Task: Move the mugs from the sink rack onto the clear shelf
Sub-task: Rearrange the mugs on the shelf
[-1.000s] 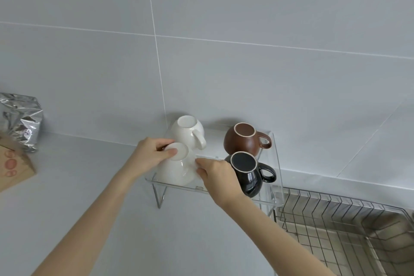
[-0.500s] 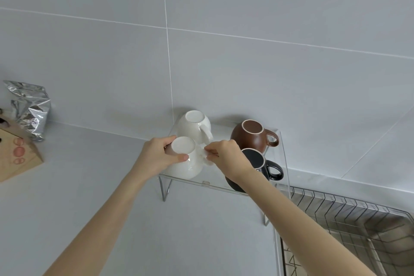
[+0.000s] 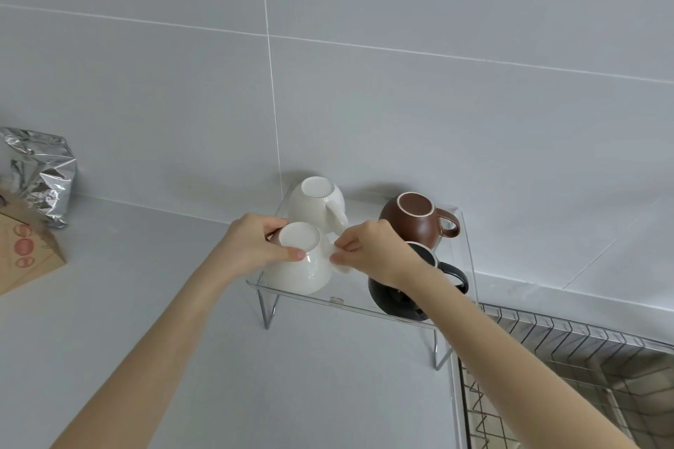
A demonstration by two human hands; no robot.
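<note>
Several mugs stand upside down on the clear shelf [image 3: 350,304] against the tiled wall. A white mug [image 3: 304,272] sits at the front left. My left hand [image 3: 251,248] grips its upturned base, and my right hand [image 3: 375,251] pinches its handle. Behind it stands a second white mug [image 3: 313,202]. At the back right is a brown mug [image 3: 414,220] with its handle pointing right. A black mug [image 3: 397,299] sits at the front right, partly hidden by my right wrist.
The wire sink rack [image 3: 569,368] lies at the lower right beside the shelf, with no mug visible in it. A crumpled silver foil bag [image 3: 40,175] and a brown paper bag [image 3: 22,255] stand on the grey counter at the far left.
My right hand rose from the shelf's front edge to the white mug's handle. My left hand stays on the mug's base. The camera tilted a little.
</note>
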